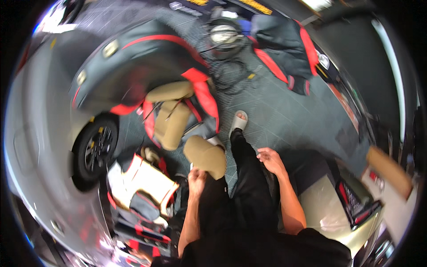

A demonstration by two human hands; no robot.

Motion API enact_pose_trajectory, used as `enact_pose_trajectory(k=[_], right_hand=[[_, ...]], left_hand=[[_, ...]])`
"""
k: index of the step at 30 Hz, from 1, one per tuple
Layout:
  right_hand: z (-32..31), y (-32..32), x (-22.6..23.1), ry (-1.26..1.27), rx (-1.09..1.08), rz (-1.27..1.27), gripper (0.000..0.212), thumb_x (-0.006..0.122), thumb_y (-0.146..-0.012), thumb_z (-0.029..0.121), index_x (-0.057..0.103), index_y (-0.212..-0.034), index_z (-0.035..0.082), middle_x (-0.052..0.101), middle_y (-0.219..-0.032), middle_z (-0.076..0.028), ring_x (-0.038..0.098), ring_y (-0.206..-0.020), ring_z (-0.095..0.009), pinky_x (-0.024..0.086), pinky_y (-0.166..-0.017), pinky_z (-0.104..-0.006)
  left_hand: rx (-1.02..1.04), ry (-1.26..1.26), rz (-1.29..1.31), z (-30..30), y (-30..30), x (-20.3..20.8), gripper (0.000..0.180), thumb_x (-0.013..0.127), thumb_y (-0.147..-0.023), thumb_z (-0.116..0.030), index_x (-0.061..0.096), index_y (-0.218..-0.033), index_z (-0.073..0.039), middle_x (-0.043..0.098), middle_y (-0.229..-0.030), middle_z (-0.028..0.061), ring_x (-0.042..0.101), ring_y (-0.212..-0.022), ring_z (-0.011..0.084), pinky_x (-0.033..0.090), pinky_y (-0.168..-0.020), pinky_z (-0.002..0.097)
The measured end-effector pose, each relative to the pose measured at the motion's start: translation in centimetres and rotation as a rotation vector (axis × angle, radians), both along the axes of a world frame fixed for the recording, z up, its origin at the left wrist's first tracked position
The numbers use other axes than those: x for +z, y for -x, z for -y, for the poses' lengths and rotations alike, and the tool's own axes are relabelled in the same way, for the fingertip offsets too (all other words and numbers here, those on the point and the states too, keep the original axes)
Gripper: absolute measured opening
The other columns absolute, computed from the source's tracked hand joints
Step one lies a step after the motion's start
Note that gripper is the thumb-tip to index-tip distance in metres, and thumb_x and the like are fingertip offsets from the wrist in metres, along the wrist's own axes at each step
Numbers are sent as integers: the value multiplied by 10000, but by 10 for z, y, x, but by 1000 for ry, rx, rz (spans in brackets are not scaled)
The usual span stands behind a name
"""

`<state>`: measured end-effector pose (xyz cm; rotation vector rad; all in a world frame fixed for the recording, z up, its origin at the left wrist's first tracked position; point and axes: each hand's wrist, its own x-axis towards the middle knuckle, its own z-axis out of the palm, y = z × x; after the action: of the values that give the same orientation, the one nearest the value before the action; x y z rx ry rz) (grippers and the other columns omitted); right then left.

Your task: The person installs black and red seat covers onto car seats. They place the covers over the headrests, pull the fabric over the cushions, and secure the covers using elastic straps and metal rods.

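A tan padded piece shaped like a car headrest hangs in front of my left leg. My left hand is closed on its lower edge. Over my right thigh, my right hand is held up with fingers loosely bent and apart, and nothing shows in it. Just beyond the headrest, a larger tan cushion leans on a black and red car seat part. A second tan padded piece lies above that cushion.
A grey car body with a black wheel stands at the left. Large black and red covers lie beyond, with another cover at the far right. A round machine with a coiled hose sits on the tiled floor. A cream-and-red piece is near left.
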<state>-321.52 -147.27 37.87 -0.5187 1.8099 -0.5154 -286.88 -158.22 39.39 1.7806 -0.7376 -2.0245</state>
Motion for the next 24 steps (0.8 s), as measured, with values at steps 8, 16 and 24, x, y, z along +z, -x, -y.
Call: enact_pose_trajectory(k=[8, 16, 24], right_hand=[[-10, 102, -73, -144, -132, -216, 318, 688, -956, 134, 696, -1253, 21, 789, -1041, -153, 749, -1014, -309, 567, -927, -413], [48, 274, -217, -133, -93, -289, 545, 767, -902, 152, 604, -1413, 53, 668, -1392, -177, 645, -1274, -354, 504, -1102, -453], [139, 455, -373, -264, 322, -611, 952, 880, -803, 231, 390, -1617, 172, 255, -1755, -50, 302, -1577, -350, 399, -1196, -585]], left_hand=[[-323, -22, 16, 42, 60, 19, 299, 624, -1111, -291, 686, -1091, 1, 628, -859, -51, 473, -725, 32, 362, -622, 230], [-510, -50, 163, 61, 202, -9, 349, 628, -1103, -318, 662, -1144, 26, 690, -900, -15, 537, -741, 50, 417, -656, 245], [-800, -95, 372, 52, 331, -31, 265, 558, -1101, -151, 656, -1218, 67, 760, -1079, 144, 707, -988, 189, 551, -887, 351]])
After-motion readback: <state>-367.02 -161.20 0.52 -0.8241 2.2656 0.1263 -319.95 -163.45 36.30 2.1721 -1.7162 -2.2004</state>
